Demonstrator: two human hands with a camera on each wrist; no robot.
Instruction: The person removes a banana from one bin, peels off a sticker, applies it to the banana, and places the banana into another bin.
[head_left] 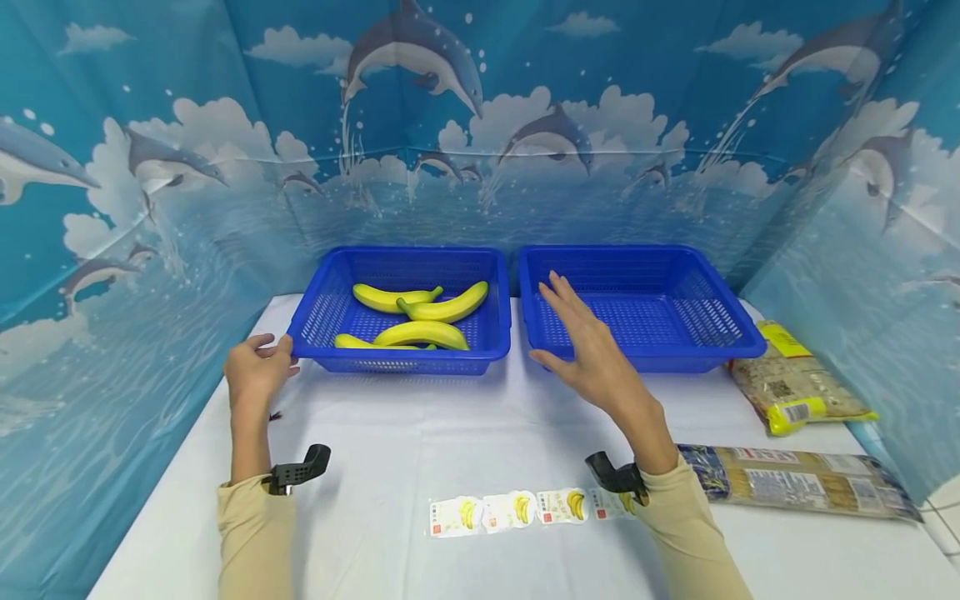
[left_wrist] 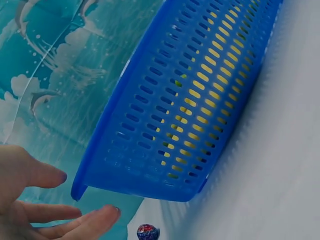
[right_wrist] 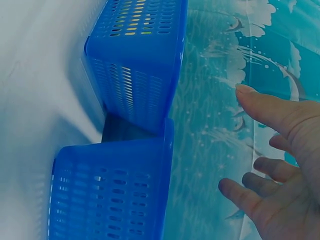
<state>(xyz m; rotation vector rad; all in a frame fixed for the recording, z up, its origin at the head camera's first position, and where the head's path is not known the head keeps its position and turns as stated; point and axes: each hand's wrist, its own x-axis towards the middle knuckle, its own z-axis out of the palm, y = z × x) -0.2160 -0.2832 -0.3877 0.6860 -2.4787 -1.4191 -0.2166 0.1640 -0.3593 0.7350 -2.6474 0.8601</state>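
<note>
In the head view, my left hand (head_left: 257, 373) is at the front left corner of a blue plastic basket (head_left: 405, 360). The left wrist view shows the thumb (left_wrist: 47, 175) and fingers (left_wrist: 100, 220) spread around that basket's rim corner, with gaps visible. Several yellow bananas (head_left: 420, 335) lie inside, some crossing each other. My right hand (head_left: 600, 358), fingers extended and thumb apart, hovers over the front left part of a second blue basket (head_left: 693, 364). No bananas show in that one. Nothing is between the right fingers in the right wrist view.
Several banana-picture cards (head_left: 510, 510) lie in a row on the white table (head_left: 360, 467). At right are a yellow-topped bag of grain (head_left: 795, 379) and a long pack of noodles (head_left: 802, 481). A small red-blue ball (left_wrist: 147, 231) sits below the left basket. A dolphin curtain (head_left: 420, 200) surrounds the table.
</note>
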